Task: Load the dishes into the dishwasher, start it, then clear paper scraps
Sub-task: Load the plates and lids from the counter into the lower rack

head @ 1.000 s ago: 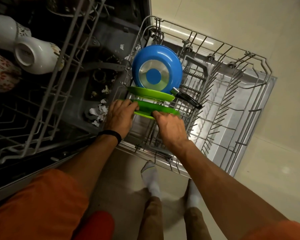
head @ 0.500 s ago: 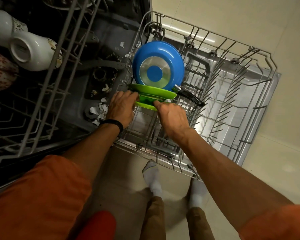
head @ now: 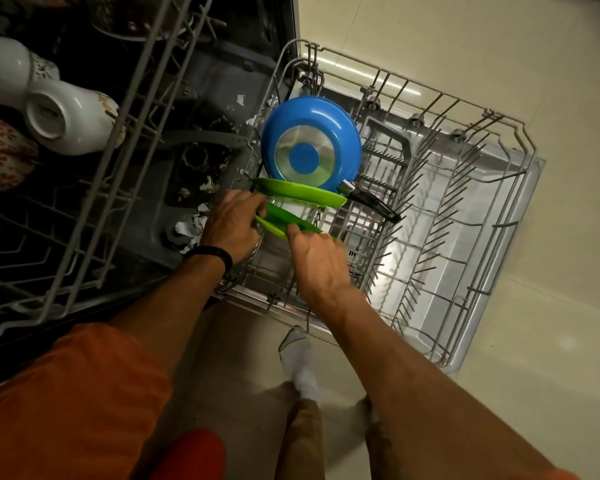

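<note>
A blue frying pan point(head: 310, 143) with a black handle stands on edge in the pulled-out lower rack point(head: 465, 216). Just in front of it a green plate point(head: 302, 194) stands upright between the tines. A second green plate point(head: 281, 221) is tilted in front of that one. My left hand point(head: 231, 225) grips its left rim, fingers curled over the edge. My right hand point(head: 317, 258) holds its right side, thumb on the near face. White paper scraps point(head: 191, 228) lie on the dark floor of the dishwasher tub, left of my left hand.
The upper rack point(head: 84, 209) is slid out at the left and carries white mugs point(head: 68, 117) and a red-flowered cup point(head: 0, 150). The right half of the lower rack holds only bare tines. My socked feet stand on the beige floor below the rack.
Both hands have stayed on the nearer green plate, which now tilts with its left end lower. The view has shifted slightly; the pan and the other plate have not moved.
</note>
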